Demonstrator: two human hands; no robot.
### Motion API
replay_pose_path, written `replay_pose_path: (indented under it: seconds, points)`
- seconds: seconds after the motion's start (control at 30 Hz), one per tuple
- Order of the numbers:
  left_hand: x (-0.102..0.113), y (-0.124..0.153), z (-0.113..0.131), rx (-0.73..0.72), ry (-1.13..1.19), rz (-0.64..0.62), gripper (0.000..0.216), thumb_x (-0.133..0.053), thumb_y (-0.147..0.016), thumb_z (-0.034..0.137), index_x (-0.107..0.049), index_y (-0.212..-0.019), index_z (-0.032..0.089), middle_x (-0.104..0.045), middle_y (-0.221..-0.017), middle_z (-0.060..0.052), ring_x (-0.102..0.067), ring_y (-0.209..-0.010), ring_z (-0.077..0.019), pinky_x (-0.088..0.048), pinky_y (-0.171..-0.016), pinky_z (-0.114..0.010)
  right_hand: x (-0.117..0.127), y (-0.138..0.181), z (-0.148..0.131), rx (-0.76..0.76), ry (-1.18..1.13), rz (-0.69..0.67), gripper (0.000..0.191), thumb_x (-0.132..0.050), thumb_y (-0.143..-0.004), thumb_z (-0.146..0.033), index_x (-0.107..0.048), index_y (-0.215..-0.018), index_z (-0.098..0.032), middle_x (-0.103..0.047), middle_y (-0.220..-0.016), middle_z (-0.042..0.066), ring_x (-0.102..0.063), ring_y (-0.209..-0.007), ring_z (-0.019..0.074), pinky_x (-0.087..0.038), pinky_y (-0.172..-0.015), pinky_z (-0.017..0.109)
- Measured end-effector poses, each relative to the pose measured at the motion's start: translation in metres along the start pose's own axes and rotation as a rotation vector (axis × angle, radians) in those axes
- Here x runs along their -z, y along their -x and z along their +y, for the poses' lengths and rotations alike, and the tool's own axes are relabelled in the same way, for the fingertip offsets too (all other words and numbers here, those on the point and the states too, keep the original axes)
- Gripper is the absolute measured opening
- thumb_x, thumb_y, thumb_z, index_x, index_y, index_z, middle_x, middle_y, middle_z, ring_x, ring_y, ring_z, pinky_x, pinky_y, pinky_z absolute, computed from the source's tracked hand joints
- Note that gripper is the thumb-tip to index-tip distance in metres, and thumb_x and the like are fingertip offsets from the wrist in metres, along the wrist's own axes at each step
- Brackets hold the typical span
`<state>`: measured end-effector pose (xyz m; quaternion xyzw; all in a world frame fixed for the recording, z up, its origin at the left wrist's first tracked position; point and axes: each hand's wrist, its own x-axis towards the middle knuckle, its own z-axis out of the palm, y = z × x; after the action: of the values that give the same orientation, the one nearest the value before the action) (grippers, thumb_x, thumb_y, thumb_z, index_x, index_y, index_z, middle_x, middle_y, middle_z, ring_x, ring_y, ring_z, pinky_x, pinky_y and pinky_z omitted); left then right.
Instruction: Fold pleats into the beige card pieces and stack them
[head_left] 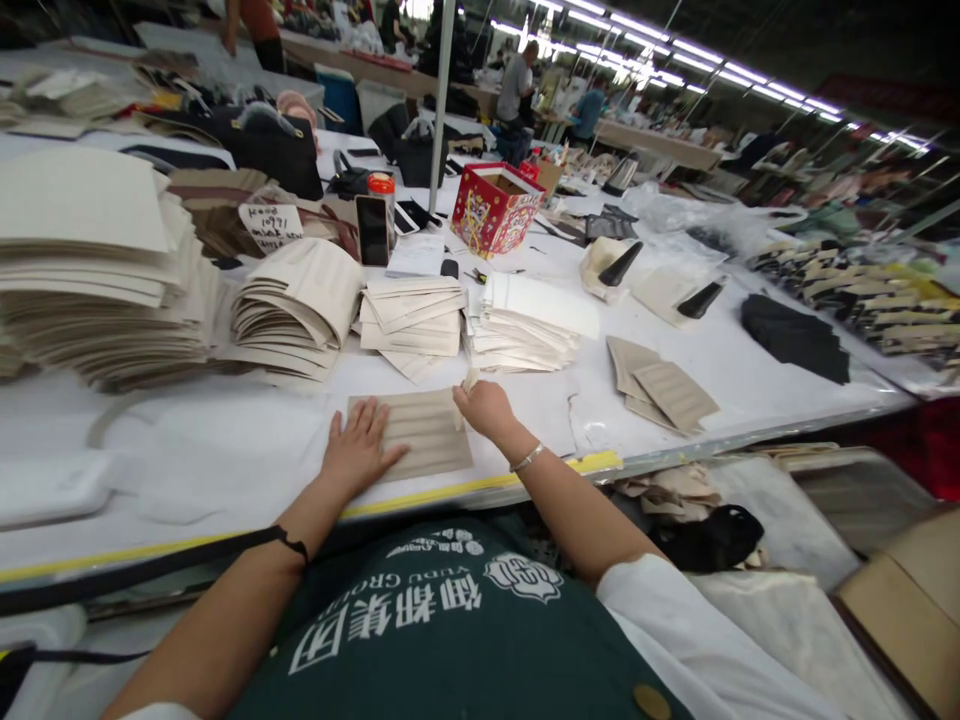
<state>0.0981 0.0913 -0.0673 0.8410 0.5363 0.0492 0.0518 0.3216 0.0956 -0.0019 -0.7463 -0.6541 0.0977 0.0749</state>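
Note:
A beige ribbed fabric piece (427, 440) lies flat on the white table (225, 430) near its front edge. My left hand (361, 447) rests open on the piece's left side, fingers spread and pressing it down. My right hand (486, 408) is closed at the piece's upper right corner, pinching a small pale strip that sticks up between the fingers. A bracelet sits on my right wrist and a dark band on my left forearm.
Stacks of cream fabric pieces (411, 318) stand behind the hands, with a taller pile (97, 280) at far left. Loose beige pieces (660, 390) lie to the right. A red box (495, 208), a phone (373, 230) and black bags stand further back. Other people work at distant tables.

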Motion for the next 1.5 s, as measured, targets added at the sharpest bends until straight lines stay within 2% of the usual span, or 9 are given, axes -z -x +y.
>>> replay_pose_path:
  seconds: [0.13, 0.3, 0.47, 0.63, 0.83, 1.07, 1.2, 1.4, 1.5]
  points:
    - [-0.009, -0.004, -0.009, 0.074, 0.17, 0.114, 0.049, -0.027, -0.09, 0.035, -0.035, -0.133, 0.015, -0.042, -0.136, -0.013, -0.035, -0.127, -0.0241, -0.022, -0.105, -0.051, 0.006, 0.044, 0.01, -0.006, -0.351, -0.293, 0.036, -0.047, -0.081, -0.039, -0.065, -0.067, -0.012, -0.06, -0.049, 0.006, -0.057, -0.048, 0.0153, -0.044, -0.049, 0.024]
    - [-0.018, -0.005, -0.023, 0.064, 0.294, 0.209, 0.046, -0.028, -0.082, 0.009, -0.042, -0.126, 0.011, -0.054, -0.125, -0.012, -0.046, -0.119, -0.0185, -0.031, -0.103, -0.04, 0.004, 0.021, -0.028, -0.041, -0.902, -0.257, 0.028, -0.05, -0.079, -0.034, -0.06, -0.097, -0.016, -0.061, -0.056, -0.002, -0.057, -0.046, 0.0106, -0.045, -0.046, 0.02]
    - [-0.023, -0.002, -0.022, 0.033, 0.31, 0.302, 0.054, -0.027, -0.081, 0.005, -0.027, -0.135, 0.011, -0.053, -0.125, -0.013, -0.048, -0.117, -0.0187, -0.035, -0.1, -0.039, -0.016, -0.019, -0.089, 0.167, -0.465, -0.078, 0.021, -0.044, -0.08, -0.023, -0.063, -0.084, -0.016, -0.066, -0.065, 0.002, -0.063, -0.067, 0.0131, -0.045, -0.063, 0.02]
    - [-0.026, -0.002, -0.017, 0.036, 0.308, 0.302, 0.061, -0.03, -0.079, 0.005, -0.016, -0.139, 0.012, -0.049, -0.13, -0.013, -0.047, -0.117, -0.02, -0.034, -0.101, -0.041, -0.013, 0.008, -0.104, 0.316, -0.192, -0.083, 0.025, -0.043, -0.08, -0.026, -0.064, -0.079, -0.013, -0.068, -0.076, 0.009, -0.062, -0.075, 0.0172, -0.042, -0.067, 0.023]
    - [-0.014, 0.0, -0.021, 0.089, 0.255, 0.25, 0.057, -0.025, -0.083, 0.008, -0.018, -0.139, 0.012, -0.053, -0.126, -0.012, -0.046, -0.118, -0.0195, -0.031, -0.102, -0.04, -0.013, 0.077, -0.047, 0.16, -0.623, -0.554, 0.024, -0.042, -0.079, -0.031, -0.059, -0.073, -0.015, -0.058, -0.053, 0.0, -0.055, -0.042, 0.0114, -0.04, -0.043, 0.02]
    - [0.005, -0.011, 0.056, -0.026, 0.107, 0.068, 0.054, -0.036, -0.086, 0.04, -0.031, -0.136, 0.018, -0.039, -0.139, -0.01, -0.034, -0.127, -0.0259, -0.019, -0.107, -0.047, -0.002, 0.07, 0.057, -0.123, -0.633, 0.147, 0.033, -0.045, -0.079, -0.047, -0.056, -0.088, -0.017, -0.058, -0.06, -0.001, -0.058, -0.05, 0.0129, -0.046, -0.054, 0.024]
    - [-0.001, -0.023, 0.109, -0.203, 0.121, -0.156, 0.063, -0.037, -0.082, 0.054, -0.035, -0.134, 0.018, -0.03, -0.144, -0.009, -0.022, -0.133, -0.0294, -0.012, -0.107, -0.054, 0.002, 0.058, 0.076, 0.015, -0.384, 0.123, 0.024, -0.045, -0.08, -0.04, -0.057, -0.082, -0.019, -0.059, -0.063, 0.0, -0.058, -0.052, 0.0124, -0.044, -0.057, 0.024]
    - [0.036, 0.0, 0.053, -0.735, 0.245, -0.443, 0.052, -0.054, -0.073, 0.035, -0.046, -0.124, 0.026, -0.042, -0.137, -0.002, -0.031, -0.129, -0.0235, -0.016, -0.108, -0.045, 0.022, 0.065, 0.098, -0.077, -0.71, -0.054, 0.031, -0.046, -0.08, -0.044, -0.057, -0.092, -0.018, -0.053, -0.059, -0.002, -0.055, -0.049, 0.0108, -0.045, -0.048, 0.022]
    - [0.048, 0.012, 0.028, -0.651, 0.325, -0.386, 0.043, -0.048, -0.078, 0.033, -0.049, -0.121, 0.025, -0.048, -0.132, -0.002, -0.04, -0.123, -0.0192, -0.021, -0.108, -0.039, 0.024, 0.063, 0.086, -0.019, -0.839, -0.092, 0.034, -0.047, -0.08, -0.046, -0.058, -0.092, -0.017, -0.053, -0.059, -0.003, -0.054, -0.05, 0.0102, -0.046, -0.05, 0.022]
